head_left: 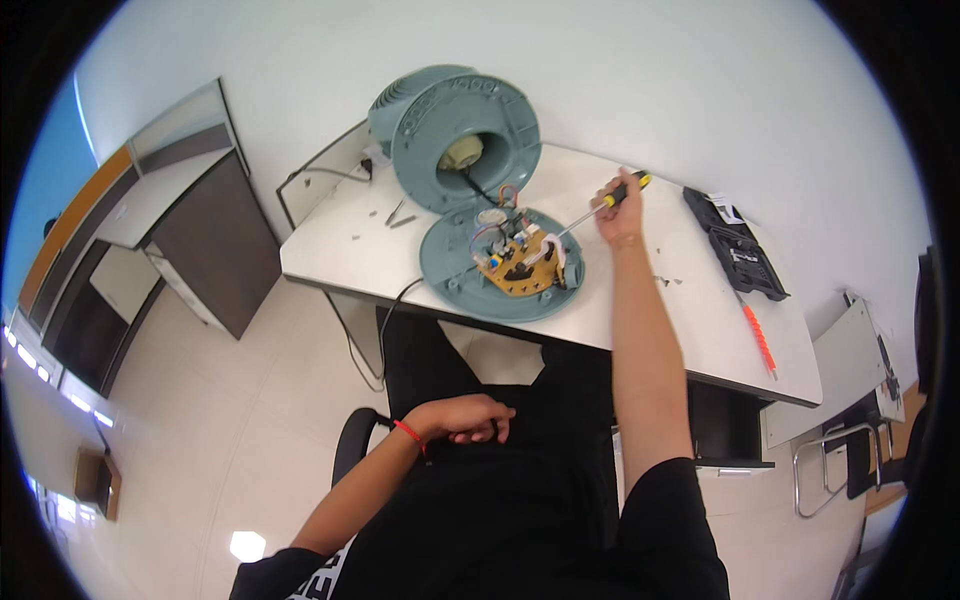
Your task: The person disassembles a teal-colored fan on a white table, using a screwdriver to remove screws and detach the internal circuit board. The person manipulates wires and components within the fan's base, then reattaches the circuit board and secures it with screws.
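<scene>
A long screwdriver [625,190] with a yellow-and-black handle is gripped in my right hand [622,212]. Its shaft slants down left to the edge of a tan circuit board [530,272], where white wires or a connector sit; whether the tip touches cannot be made out. The board, with several parts and wires, lies in a round grey-green base plate [450,285]. Behind it, a grey-green appliance housing [415,160] rests on its side, joined to the board by wires. My left hand [468,418], a red band on its wrist, rests in my lap, fingers curled.
On the white desk [690,330], an opened black tool case [745,262] lies at right beside an orange rod-like tool [758,338]. Small metal pieces [400,218] lie left of the base. A dark cable [365,375] hangs over the front edge.
</scene>
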A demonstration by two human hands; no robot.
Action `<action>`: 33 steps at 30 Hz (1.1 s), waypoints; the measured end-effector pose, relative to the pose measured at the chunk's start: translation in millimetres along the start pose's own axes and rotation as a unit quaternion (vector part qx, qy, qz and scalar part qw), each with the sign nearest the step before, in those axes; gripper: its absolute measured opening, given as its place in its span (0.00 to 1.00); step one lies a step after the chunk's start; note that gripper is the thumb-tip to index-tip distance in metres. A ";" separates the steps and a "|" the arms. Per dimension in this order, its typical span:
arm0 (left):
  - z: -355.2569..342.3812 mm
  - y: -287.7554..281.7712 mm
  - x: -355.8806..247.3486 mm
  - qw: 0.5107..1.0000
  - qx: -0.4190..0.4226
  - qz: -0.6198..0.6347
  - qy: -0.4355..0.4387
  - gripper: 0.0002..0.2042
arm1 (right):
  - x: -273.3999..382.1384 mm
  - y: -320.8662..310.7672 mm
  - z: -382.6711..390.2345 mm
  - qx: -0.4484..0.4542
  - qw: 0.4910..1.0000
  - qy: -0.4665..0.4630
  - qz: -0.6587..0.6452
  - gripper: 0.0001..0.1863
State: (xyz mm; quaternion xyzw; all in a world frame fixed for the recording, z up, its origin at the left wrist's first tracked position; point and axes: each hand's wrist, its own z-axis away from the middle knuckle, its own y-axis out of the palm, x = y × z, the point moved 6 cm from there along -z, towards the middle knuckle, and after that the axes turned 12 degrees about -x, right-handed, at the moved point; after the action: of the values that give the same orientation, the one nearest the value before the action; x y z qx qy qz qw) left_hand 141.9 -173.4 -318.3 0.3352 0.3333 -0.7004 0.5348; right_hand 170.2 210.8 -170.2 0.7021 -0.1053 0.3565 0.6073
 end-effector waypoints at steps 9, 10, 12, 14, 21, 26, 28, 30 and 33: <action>-19.4 -7.0 9.1 0.998 0.046 -0.005 -0.038 0.20 | -7.1 -3.5 14.5 -0.029 0.990 -0.025 0.135 0.16; -17.6 -7.8 3.8 0.999 0.028 -0.011 -0.023 0.20 | -7.4 -6.0 10.9 -0.046 0.986 -0.036 0.155 0.16; -9.3 -5.0 -5.8 1.000 -0.006 -0.030 -0.003 0.20 | -7.8 -10.1 17.0 -0.072 0.980 -0.051 0.177 0.16; -11.6 -3.0 -9.2 0.999 -0.005 -0.034 0.021 0.20 | -5.0 -9.0 20.5 -0.062 0.986 -0.045 0.150 0.15; -10.2 -3.7 -6.5 0.993 -0.006 -0.117 0.009 0.22 | -10.5 -9.7 17.6 -0.126 0.988 -0.042 0.080 0.14; -15.8 -9.6 -4.1 0.994 -0.001 -0.107 0.021 0.22 | -12.2 -14.3 12.2 -0.187 0.970 -0.046 0.150 0.16; -16.0 -14.7 -10.0 0.991 -0.020 -0.134 0.008 0.22 | -10.1 -12.8 8.1 -0.185 0.970 -0.049 0.149 0.17; -24.7 -12.9 -3.2 0.996 0.003 -0.093 0.008 0.21 | -9.4 -16.6 8.4 -0.198 0.968 -0.049 0.148 0.17; -20.6 -12.2 -4.2 0.998 -0.008 -0.064 0.008 0.21 | -13.9 -16.7 11.1 -0.198 0.968 -0.025 0.152 0.17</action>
State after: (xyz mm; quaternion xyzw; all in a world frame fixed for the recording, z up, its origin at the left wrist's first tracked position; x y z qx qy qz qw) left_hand 133.2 -151.6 -324.9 0.3144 0.3638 -0.7278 0.4890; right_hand 174.0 200.5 -192.0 0.5523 -0.2946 0.3989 0.6701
